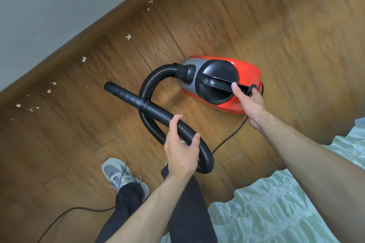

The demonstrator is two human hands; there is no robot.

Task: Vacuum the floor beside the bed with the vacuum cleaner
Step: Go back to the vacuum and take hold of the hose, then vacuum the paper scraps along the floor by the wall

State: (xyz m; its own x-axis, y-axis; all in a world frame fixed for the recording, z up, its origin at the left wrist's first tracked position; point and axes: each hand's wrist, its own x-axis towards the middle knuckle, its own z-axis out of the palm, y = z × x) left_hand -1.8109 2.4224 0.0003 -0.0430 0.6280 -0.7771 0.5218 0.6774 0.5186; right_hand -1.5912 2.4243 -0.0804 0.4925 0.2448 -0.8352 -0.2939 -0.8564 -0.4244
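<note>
- Reaching forward, the right hand (pixel 250 102) has its grip clamped on the black handle (pixel 219 82) of the red vacuum cleaner (pixel 246 77), at 1 o'clock on the floor (pixel 256 16).
- Left hand (pixel 181 148) curls half-shut around the ribbed hose (pixel 158 108), thumb over it.
- Paper scraps (pixel 128 37) lie at 10 o'clock by the wall.
- Bed (pixel 266 213) sits at 5 o'clock.

No text, label, brand, number or sign can be read anywhere in this view. The red vacuum cleaner (pixel 223 83) shows plain casing with no legible marking, and the grey shoe (pixel 122 175) carries none that can be made out.
</note>
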